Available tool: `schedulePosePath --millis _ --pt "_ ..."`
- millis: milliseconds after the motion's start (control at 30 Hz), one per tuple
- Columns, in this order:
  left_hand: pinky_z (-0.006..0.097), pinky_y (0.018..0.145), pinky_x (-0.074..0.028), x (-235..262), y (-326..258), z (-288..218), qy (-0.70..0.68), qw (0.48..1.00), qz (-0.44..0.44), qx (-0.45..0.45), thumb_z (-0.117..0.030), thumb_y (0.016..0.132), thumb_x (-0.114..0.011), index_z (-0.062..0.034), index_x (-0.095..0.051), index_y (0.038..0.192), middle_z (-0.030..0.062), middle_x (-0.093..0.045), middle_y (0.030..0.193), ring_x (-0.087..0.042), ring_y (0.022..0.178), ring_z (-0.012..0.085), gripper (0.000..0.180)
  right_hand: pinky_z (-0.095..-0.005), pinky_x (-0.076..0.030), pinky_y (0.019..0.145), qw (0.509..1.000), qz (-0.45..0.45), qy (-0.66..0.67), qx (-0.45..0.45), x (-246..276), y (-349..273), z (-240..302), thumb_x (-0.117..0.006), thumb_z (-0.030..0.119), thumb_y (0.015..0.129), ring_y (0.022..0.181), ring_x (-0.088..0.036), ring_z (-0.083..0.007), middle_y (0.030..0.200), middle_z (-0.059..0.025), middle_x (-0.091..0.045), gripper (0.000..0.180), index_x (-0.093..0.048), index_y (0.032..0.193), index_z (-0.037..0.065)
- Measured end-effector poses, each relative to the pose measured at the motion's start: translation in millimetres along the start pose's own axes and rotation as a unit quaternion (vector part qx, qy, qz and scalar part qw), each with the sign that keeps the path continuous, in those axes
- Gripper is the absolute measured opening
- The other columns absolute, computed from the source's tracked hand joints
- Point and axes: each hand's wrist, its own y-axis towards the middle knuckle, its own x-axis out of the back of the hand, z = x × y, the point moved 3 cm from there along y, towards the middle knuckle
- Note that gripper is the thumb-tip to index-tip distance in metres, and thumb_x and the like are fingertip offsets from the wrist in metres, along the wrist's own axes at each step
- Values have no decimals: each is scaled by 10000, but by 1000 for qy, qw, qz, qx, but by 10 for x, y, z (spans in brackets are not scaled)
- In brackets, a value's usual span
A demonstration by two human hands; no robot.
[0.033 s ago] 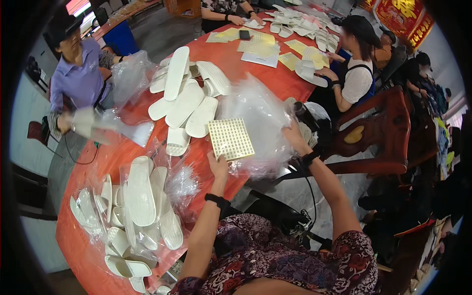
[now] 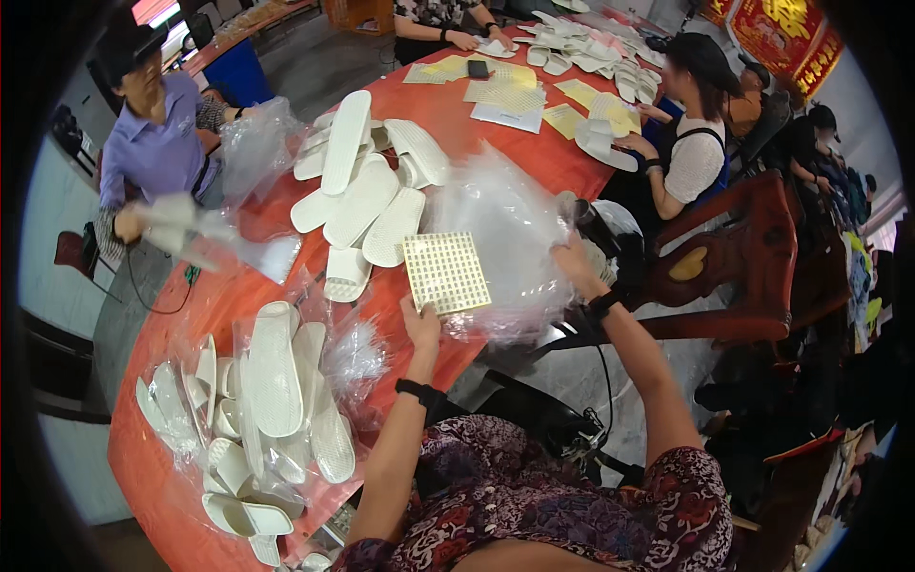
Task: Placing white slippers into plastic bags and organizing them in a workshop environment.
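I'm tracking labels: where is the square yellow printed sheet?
Near the head view's centre, the sheet is in the left hand, overlapping the clear plastic bags.

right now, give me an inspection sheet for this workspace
Surface: glossy red tabletop, crowded
Job's things: square yellow paper sheet with a dark printed grid; clear plastic bags; off-white textured slippers, some bagged
Clutter: loose yellow paper sheets, small black rectangular object
Hands: left hand pinches the square sheet's near corner; right hand grips the bags' right edge
Cables: thin black cable beside the table's left edge
Surroundings: carved reddish-brown wooden chair; co-worker in purple
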Motion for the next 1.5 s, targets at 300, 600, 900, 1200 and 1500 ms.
schedulePosePath --millis 300,600,900,1200,1500 --pt "295 763 -427 285 -331 356 83 997 2 2 49 766 -410 -6 -445 1022 110 -544 932 -536 847 192 264 -391 -442 599 773 -71 -552 305 1416 1252 -282 -497 121 724 677 -558 -321 680 -165 -548 125 -561 776 27" --pt "292 780 -418 307 -246 441 67 997 17 30 59 750 -437 1 -451 1033 110 -546 938 -532 844 177 289 -398 -463 689 857 -156 -466 157 1380 1008 481 -577 173 669 802 -572 -357 771 -204 -588 205 -597 787 6" --pt "282 794 -407 303 -249 577 38 999 4 3 61 759 -440 9 -457 1020 110 -547 944 -528 851 182 267 -389 -472 688 830 -146 -528 104 1611 1463 331 -705 270 590 748 -585 -339 760 -184 -607 320 -631 811 52" --pt "242 481 -504 190 -403 302 36 999 3 -12 38 792 -403 -26 -420 1060 121 -551 916 -575 668 157 276 -377 -448 526 933 -359 -41 5 1566 1916 60 -503 102 684 636 -577 -273 756 -198 -576 231 -553 818 -79" --pt "282 579 -505 269 -425 261 102 994 -16 -22 28 791 -394 -29 -434 1059 127 -559 915 -573 750 182 277 -391 -469 585 856 -182 -454 166 1488 2038 -70 -555 127 661 651 -591 -314 710 -204 -587 179 -601 727 -33"
